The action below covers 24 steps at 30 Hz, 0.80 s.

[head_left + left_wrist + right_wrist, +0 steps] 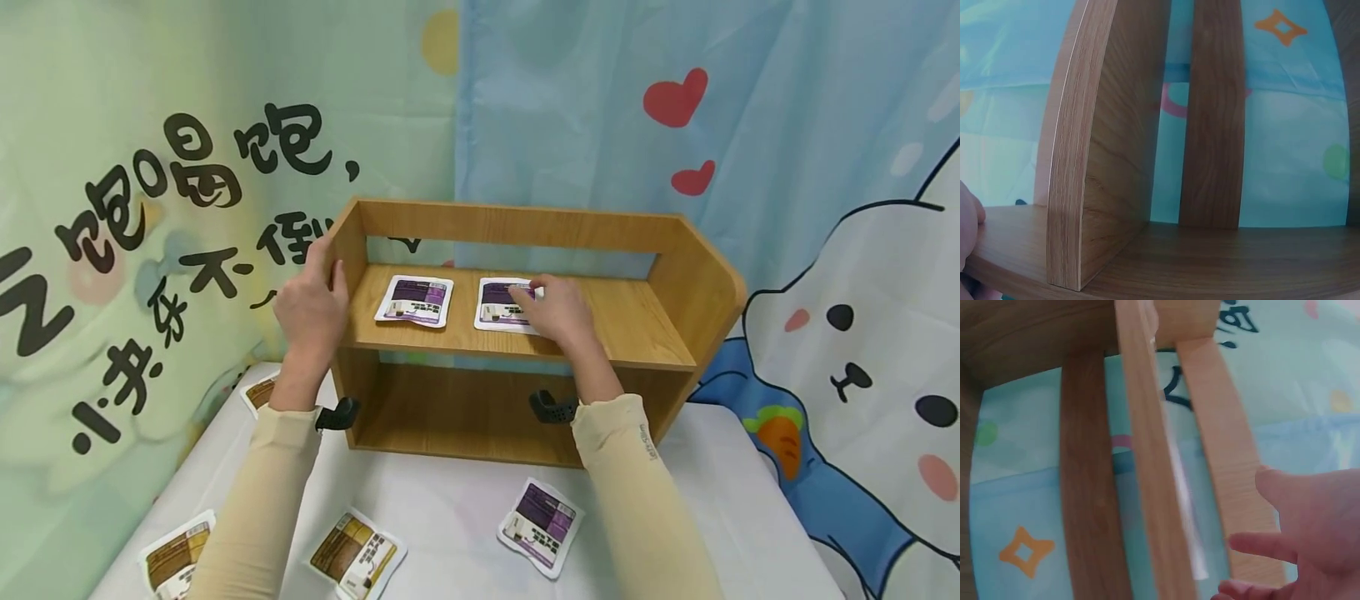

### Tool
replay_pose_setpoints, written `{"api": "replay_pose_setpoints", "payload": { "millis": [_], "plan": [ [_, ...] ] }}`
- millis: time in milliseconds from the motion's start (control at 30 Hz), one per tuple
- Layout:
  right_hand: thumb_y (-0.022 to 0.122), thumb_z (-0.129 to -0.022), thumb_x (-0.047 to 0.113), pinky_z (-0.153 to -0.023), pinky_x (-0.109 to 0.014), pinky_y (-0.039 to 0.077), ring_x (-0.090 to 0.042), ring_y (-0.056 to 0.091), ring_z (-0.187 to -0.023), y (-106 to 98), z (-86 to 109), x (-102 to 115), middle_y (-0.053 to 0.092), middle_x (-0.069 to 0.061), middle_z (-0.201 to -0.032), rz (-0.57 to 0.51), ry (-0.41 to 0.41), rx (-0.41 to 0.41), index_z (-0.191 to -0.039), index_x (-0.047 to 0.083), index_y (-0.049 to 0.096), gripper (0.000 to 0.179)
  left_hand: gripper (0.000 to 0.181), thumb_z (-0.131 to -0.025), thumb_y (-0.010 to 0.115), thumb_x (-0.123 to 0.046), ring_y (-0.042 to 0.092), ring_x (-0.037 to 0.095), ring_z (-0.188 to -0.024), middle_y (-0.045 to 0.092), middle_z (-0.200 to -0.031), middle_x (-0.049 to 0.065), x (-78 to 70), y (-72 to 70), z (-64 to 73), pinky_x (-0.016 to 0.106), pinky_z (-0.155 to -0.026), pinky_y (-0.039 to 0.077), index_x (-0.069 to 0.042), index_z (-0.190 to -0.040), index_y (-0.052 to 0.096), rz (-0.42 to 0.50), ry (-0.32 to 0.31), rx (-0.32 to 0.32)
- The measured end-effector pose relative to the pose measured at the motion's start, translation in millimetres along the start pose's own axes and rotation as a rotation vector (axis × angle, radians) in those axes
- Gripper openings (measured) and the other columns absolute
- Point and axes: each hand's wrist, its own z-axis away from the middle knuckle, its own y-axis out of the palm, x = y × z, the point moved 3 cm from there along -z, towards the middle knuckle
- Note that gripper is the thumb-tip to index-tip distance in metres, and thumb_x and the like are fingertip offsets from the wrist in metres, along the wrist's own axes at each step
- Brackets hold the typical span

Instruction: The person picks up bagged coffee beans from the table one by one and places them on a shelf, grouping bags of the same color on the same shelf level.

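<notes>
My left hand (pixel 311 300) grips the front edge of the left side panel of a small two-tier wooden shelf (pixel 450 404). In the left wrist view part of that left hand (pixel 967 228) shows at the panel's edge. On the upper board lie two flat white pouches with purple labels, a left pouch (pixel 415 301) and a right pouch (pixel 498 307). My right hand (pixel 558 312) is over the right pouch, covering its right side. The right wrist view shows this right hand (pixel 1316 531) with fingers spread loosely, and the pouch edge-on (pixel 1188 506) above the board.
Another purple-labelled pouch (pixel 541 527) lies on the white table (pixel 442 508) before the shelf. Brown-labelled pouches lie at the front (pixel 358 556), the left front (pixel 180 560) and behind my left forearm (pixel 260 393). Printed curtains (pixel 555 125) hang close behind the shelf.
</notes>
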Motion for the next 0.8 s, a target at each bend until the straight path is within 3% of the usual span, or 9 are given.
{"api": "replay_pose_setpoints", "payload": {
  "millis": [167,300,433,600,800],
  "plan": [
    [0.054,-0.097,0.044,-0.096,-0.053,0.039,-0.035,0.047,-0.123,-16,29.9,3,0.054,-0.018,-0.132,-0.07,-0.031,-0.045,-0.132,0.005,0.057,0.052,0.031,-0.095,0.061,-0.017,0.059,0.038,-0.054,0.07,-0.088,0.021,-1.5,-1.2,1.2,0.048,-0.045,0.041,-0.013,-0.126,0.057,0.006,-0.008,0.011],
    [0.061,-0.095,0.036,-0.083,-0.049,0.046,-0.033,0.056,-0.106,-26,64.9,3,0.061,-0.016,-0.118,-0.136,-0.071,-0.092,-0.126,0.005,0.061,0.045,0.031,-0.096,0.06,-0.017,0.058,0.037,-0.052,0.07,-0.089,0.021,-3.7,-1.3,0.6,0.047,-0.044,0.04,-0.013,-0.126,0.057,0.013,-0.002,0.012],
    [0.064,-0.094,0.032,-0.072,-0.039,0.049,-0.027,0.057,-0.089,-24,101.7,-9,0.063,-0.012,-0.103,-0.169,-0.057,-0.145,-0.122,0.007,0.064,0.038,0.03,-0.096,0.06,-0.017,0.058,0.036,-0.051,0.07,-0.089,0.02,-2.6,-1.9,-0.4,0.046,-0.043,0.04,-0.013,-0.126,0.057,0.002,-0.012,0.012],
    [0.064,-0.095,0.031,-0.067,-0.034,0.045,-0.024,0.053,-0.081,-8,137.5,-41,0.063,-0.009,-0.093,-0.211,0.034,-0.18,-0.119,0.008,0.066,0.034,0.032,-0.098,0.058,-0.019,0.061,0.037,-0.056,0.07,-0.093,0.021,-6.0,-0.1,-4.7,0.047,-0.045,0.042,-0.013,-0.129,0.056,0.014,-0.009,0.035],
    [0.068,-0.092,0.027,-0.06,-0.032,0.045,-0.021,0.054,-0.073,39,167.1,-83,0.065,-0.007,-0.09,-0.229,0.175,-0.15,-0.113,0.004,0.067,0.031,0.033,-0.095,0.061,-0.016,0.064,0.041,-0.062,0.07,-0.095,0.021,-7.1,-0.5,-2.3,0.052,-0.047,0.044,-0.014,-0.128,0.058,0.013,-0.013,0.009]
  ]
}}
